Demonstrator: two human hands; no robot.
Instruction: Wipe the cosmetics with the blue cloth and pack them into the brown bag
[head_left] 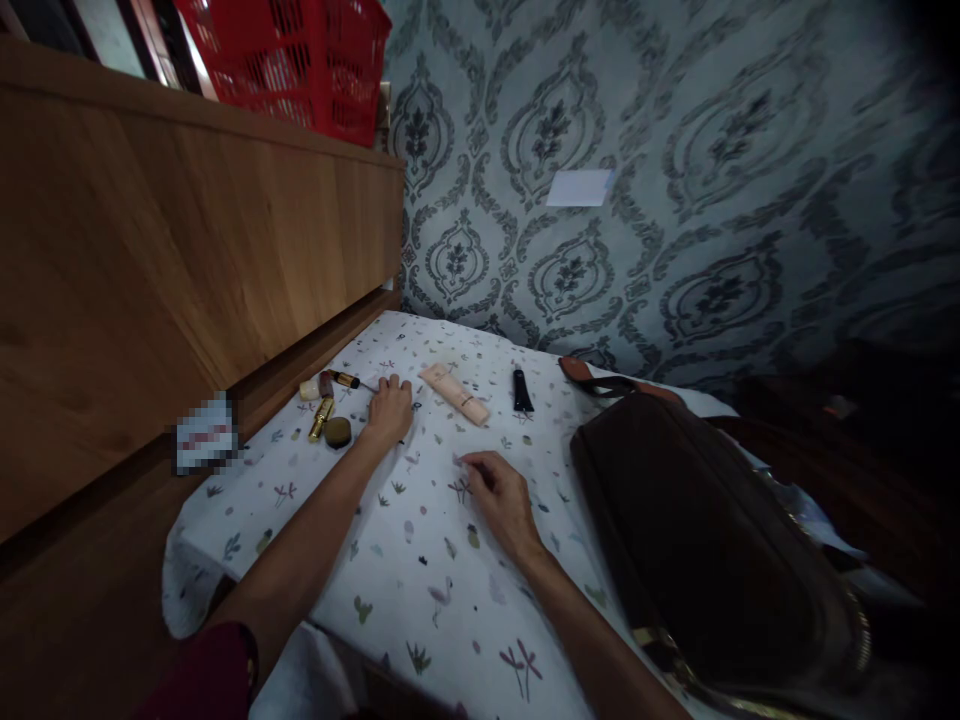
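Observation:
My left hand rests palm down on the patterned cloth, its fingers bent over the end of a thin dark makeup stick. A black-and-gold cosmetic tube lies at the stick's other end. Beside these are a gold lipstick tube, a round dark-lidded jar, a small cream-coloured container and a dark reddish one. My right hand hovers low over the cloth, fingers loosely curled and apart, holding nothing. Ahead lie a peach squeeze tube and a small black tube.
A large dark bag with a brown strap takes up the right side. Along the left runs a wooden cabinet carrying a red plastic basket. Patterned wallpaper closes off the back, behind the table cloth.

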